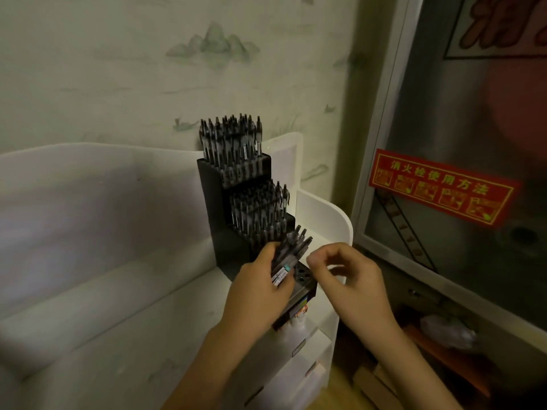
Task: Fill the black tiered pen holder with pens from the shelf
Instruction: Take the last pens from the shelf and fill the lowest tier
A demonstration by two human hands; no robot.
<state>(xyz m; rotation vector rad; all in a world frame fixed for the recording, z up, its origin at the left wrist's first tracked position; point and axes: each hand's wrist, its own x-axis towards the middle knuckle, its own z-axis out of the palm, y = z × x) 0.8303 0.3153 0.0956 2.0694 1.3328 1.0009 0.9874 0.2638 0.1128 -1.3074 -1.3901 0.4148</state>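
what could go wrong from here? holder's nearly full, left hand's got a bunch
1. The left hand grips a loose bundle of pens while the right hand pinches beside it; pulling one out may spill others.
2. The bundle hangs over the bottom tier, partly hiding its open holes, so insertions could miss.
3. The black tiered pen holder sits near the shelf's right edge; a bump might tip it.

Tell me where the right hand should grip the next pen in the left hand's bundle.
Probably pinch one clicker end from the upper right. The bundle tilts up-right out of the left hand, so those ends are free, and the right hand is already beside them.
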